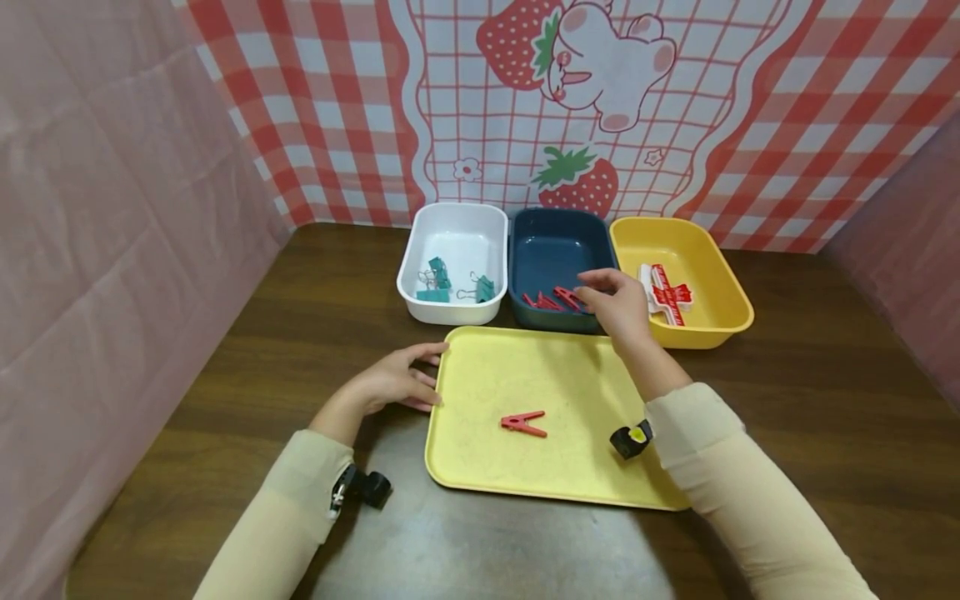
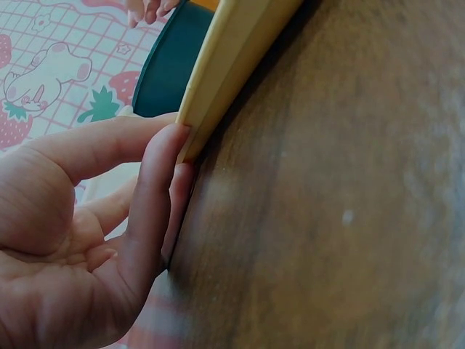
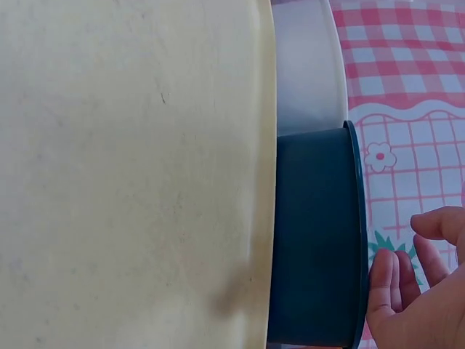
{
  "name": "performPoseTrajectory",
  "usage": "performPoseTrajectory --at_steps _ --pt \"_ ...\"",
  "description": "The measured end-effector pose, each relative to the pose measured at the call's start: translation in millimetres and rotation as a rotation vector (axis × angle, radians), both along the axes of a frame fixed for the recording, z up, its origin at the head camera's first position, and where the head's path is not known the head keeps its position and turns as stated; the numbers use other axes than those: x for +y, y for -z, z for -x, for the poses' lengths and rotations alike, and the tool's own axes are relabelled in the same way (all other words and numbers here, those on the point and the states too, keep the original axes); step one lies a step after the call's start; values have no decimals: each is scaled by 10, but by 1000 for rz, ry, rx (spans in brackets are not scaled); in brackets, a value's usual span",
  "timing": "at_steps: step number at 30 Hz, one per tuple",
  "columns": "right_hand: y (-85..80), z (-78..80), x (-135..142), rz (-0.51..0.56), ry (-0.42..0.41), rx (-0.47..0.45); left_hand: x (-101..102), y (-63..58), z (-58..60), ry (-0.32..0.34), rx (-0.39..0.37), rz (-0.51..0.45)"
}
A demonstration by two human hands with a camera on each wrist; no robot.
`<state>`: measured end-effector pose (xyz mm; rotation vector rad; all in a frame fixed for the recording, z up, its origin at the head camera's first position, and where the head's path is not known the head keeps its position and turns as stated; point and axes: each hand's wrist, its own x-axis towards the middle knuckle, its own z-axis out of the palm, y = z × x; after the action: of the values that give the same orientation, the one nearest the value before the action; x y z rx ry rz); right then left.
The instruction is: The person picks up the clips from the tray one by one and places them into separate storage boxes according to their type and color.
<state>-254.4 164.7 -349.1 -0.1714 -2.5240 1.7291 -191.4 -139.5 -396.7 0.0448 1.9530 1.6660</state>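
My left hand point(image 1: 397, 379) touches the left rim of a yellow tray point(image 1: 480, 475) with fairly straight fingers. Seen from the left wrist, fingertips point(image 2: 182, 133) rest against that rim. On the tray lies one red clothespin point(image 1: 523, 423), its handles pointing right. My right hand point(image 1: 618, 308) hovers over the front right of a dark blue bin point(image 1: 558, 229), fingers loosely bent. Close by its fingertips is another red clothespin point(image 1: 567, 298), and more red clothespins point(image 1: 542, 302) lie in the bin. In the right wrist view, nothing shows between the right fingers point(image 3: 429, 225).
Left of the blue bin stands a white bin point(image 1: 453, 312) with several teal binder clips point(image 1: 438, 275). A yellow bin point(image 1: 705, 337) on the right contains red and white clips point(image 1: 667, 296). A checked strawberry cloth point(image 1: 337, 108) hangs behind the wooden table point(image 1: 300, 292).
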Motion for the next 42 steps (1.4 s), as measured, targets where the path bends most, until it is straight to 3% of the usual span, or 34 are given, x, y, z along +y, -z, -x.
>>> performPoseTrajectory --at_steps 19,42 --pt "14 -276 -85 7 -26 10 -10 4 15 -16 -11 21" --pt "38 -576 -106 -10 -184 -58 3 -18 -9 -1 -2 -2"
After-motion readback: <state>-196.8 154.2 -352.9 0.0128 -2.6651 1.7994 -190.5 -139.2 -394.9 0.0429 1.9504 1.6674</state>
